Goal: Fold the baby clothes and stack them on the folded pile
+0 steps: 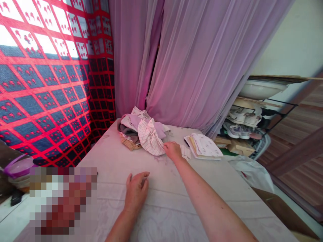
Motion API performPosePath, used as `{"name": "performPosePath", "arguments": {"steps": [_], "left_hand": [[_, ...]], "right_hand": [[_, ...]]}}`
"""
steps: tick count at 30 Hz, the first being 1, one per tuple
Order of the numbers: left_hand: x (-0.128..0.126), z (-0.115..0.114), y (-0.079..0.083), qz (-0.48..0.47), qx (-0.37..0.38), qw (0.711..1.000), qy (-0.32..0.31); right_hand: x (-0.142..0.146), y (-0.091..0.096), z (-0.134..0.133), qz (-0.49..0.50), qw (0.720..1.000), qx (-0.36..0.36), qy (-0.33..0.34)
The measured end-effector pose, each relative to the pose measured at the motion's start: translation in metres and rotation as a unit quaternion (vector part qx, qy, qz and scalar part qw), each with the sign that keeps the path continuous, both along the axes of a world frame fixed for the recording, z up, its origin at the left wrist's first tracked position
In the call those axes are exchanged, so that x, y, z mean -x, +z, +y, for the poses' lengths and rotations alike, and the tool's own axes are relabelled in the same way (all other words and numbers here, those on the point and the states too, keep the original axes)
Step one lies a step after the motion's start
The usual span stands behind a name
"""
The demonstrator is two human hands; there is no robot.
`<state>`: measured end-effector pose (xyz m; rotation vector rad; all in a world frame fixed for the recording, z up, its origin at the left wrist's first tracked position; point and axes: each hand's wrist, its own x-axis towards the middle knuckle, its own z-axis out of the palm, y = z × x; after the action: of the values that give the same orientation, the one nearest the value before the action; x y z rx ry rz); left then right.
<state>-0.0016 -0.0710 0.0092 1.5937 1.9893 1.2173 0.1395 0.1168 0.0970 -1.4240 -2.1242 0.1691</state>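
My right hand (173, 151) reaches forward with its fingers pinched on a white striped garment (150, 137). One part of this garment lies against a rumpled clothes pile (130, 123); another stretch of it shows to the right of my hand. Lilac, grey and patterned pieces show in the pile. My left hand (137, 185) is above the pale cloth-covered surface (113, 188), nearer to me, with nothing in it and its fingers loosely bent and apart. Right of my right hand lies a flat stack of folded clothes (204, 146), with a white patterned piece on top.
Purple curtains (191, 67) hang along the far edge, and a red-checked curtain (50, 84) hangs at the left. On the right stands a rack with a white basin (263, 89) and shoes (238, 130). A purple-rimmed bucket (21, 168) stands at lower left, near a pixelated patch.
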Motion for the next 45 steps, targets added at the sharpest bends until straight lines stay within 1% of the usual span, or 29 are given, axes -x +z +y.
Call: {"name": "performPosePath", "arguments": {"steps": [4,5,6,7,8,10,11,13,15,17,19,21,23,24,25,26,28,29,30,31,33,35,36,38,40,41,43,44,45], "left_hand": [[-0.002,0.000,0.001,-0.008,-0.004,1.000,0.002],[-0.002,0.000,0.001,-0.011,-0.003,1.000,0.004],[-0.002,0.001,0.001,-0.014,-0.003,1.000,0.006],[-0.001,0.001,0.001,-0.018,-0.003,1.000,0.009],[-0.001,0.001,0.001,-0.022,-0.005,1.000,0.013],[0.000,0.002,0.001,-0.031,-0.010,0.999,0.022],[0.000,0.003,0.001,-0.035,-0.014,0.999,0.026],[0.000,0.004,0.000,-0.040,-0.023,0.999,0.028],[0.001,0.004,-0.001,-0.044,-0.035,0.998,0.031],[0.001,0.005,-0.002,-0.045,-0.056,0.997,0.038],[0.000,0.005,-0.002,-0.042,-0.074,0.995,0.042],[0.001,0.005,-0.002,-0.043,-0.083,0.995,0.038],[0.002,0.005,-0.001,-0.059,-0.085,0.994,0.039],[0.002,0.005,-0.001,-0.070,-0.085,0.993,0.041],[0.003,0.005,-0.002,-0.081,-0.085,0.992,0.042],[0.004,0.006,-0.002,-0.091,-0.083,0.992,0.041],[0.005,0.006,-0.003,-0.104,-0.075,0.991,0.044],[0.005,0.007,-0.003,-0.109,-0.071,0.990,0.046],[0.005,0.007,-0.003,-0.111,-0.069,0.990,0.047],[0.005,0.006,-0.003,-0.111,-0.068,0.990,0.046],[0.004,0.006,-0.001,-0.100,-0.067,0.992,0.034],[0.003,0.004,0.003,-0.087,-0.058,0.994,0.021],[0.002,0.003,0.005,-0.081,-0.050,0.995,0.017],[0.001,0.002,0.008,-0.077,-0.039,0.996,0.015],[0.001,0.002,0.010,-0.077,-0.033,0.996,0.015],[0.001,0.002,0.010,-0.076,-0.033,0.996,0.016],[0.001,0.002,0.009,-0.075,-0.036,0.996,0.021],[0.001,0.002,0.008,-0.076,-0.039,0.996,0.023],[0.001,0.002,0.007,-0.078,-0.043,0.996,0.026]], "right_hand": [[-0.011,0.034,0.010,0.076,0.996,-0.035,-0.040],[-0.014,0.045,0.010,0.115,0.990,-0.064,-0.056],[-0.016,0.054,0.009,0.193,0.973,-0.109,-0.055],[-0.017,0.061,0.007,0.233,0.964,-0.125,-0.026],[-0.018,0.065,0.003,0.231,0.968,-0.099,0.025],[-0.018,0.064,-0.006,0.165,0.976,0.015,0.144],[-0.019,0.060,-0.010,0.135,0.972,0.071,0.180],[-0.022,0.049,-0.018,0.141,0.962,0.131,0.194],[-0.028,0.042,-0.026,0.193,0.956,0.143,0.166],[-0.036,0.044,-0.036,0.222,0.949,0.159,0.155],[-0.045,0.057,-0.051,0.223,0.940,0.187,0.180],[-0.054,0.079,-0.067,0.206,0.919,0.233,0.243],[-0.061,0.102,-0.077,0.164,0.885,0.289,0.324],[-0.064,0.111,-0.077,0.156,0.881,0.284,0.343],[-0.066,0.117,-0.075,0.153,0.893,0.255,0.338],[-0.067,0.120,-0.070,0.142,0.916,0.212,0.309],[-0.068,0.113,-0.054,0.083,0.970,0.106,0.204],[-0.067,0.104,-0.046,0.041,0.990,0.053,0.128],[-0.067,0.093,-0.038,0.010,0.998,0.014,0.053],[-0.067,0.082,-0.032,-0.009,1.000,-0.010,0.006],[-0.067,0.063,-0.024,0.001,0.997,-0.066,-0.046],[-0.069,0.058,-0.019,0.055,0.988,-0.132,-0.064],[-0.070,0.062,-0.018,0.091,0.979,-0.168,-0.072],[-0.073,0.085,-0.015,0.163,0.954,-0.238,-0.085],[-0.075,0.120,-0.016,0.234,0.914,-0.321,-0.083],[-0.075,0.139,-0.020,0.265,0.893,-0.357,-0.062],[-0.073,0.170,-0.035,0.324,0.864,-0.384,0.029],[-0.072,0.179,-0.046,0.354,0.857,-0.363,0.088],[-0.070,0.182,-0.057,0.378,0.858,-0.311,0.153]]}}
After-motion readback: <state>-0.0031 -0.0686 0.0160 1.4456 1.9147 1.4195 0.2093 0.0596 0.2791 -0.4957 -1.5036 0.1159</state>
